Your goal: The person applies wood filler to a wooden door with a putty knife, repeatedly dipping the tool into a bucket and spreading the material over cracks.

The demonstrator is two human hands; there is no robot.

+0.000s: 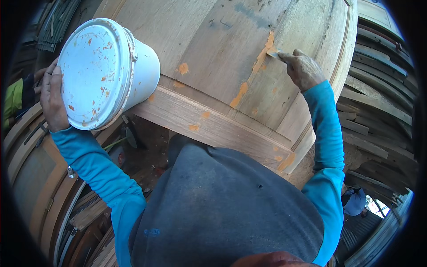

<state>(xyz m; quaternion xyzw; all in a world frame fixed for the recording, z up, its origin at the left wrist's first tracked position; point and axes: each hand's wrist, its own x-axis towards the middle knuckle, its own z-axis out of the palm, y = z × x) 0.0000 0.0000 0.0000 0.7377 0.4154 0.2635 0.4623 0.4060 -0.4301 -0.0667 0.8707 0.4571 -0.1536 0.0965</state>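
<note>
My left hand (54, 99) is against the side of a white lidded bucket (149, 71), its fingers over the lid's rim. Orange smears dot the lid. The bucket is at the near left corner of a wooden panelled door (213, 58); whether it rests there, I cannot tell. My right hand (307, 71) grips a putty knife (273, 53), its blade on the door. Beside the blade runs a long, uneven strip of orange filler (259, 62). More filler patches (183, 68) mark the door's face and near rail.
Stacked boards (378, 93) fill the right side. Wooden frames (42, 191) and planks lean at the lower left. At the left edge shows another person's yellow-green clothing (13, 102); a person in a cap (355, 202) is at the lower right.
</note>
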